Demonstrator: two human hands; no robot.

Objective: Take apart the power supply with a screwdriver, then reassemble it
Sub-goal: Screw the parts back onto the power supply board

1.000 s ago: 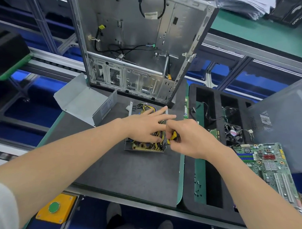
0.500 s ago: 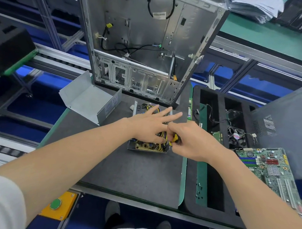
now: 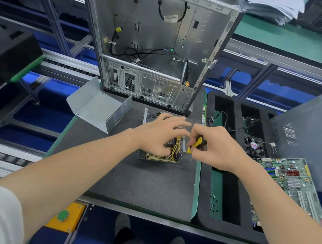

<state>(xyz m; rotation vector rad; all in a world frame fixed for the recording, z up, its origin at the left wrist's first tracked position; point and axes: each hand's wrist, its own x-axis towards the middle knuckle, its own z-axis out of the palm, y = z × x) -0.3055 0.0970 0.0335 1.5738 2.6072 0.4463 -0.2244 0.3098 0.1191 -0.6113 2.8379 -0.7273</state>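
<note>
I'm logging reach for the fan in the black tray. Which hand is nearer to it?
Right. The right hand, gripping the screwdriver, is just left of the fan; the left hand rests on the open power supply, farther left.

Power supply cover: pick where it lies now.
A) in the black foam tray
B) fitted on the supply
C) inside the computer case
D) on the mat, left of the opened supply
D: the grey cover sits on the dark mat, left of and apart from the opened power supply, where the right hand grips the screwdriver.
</note>
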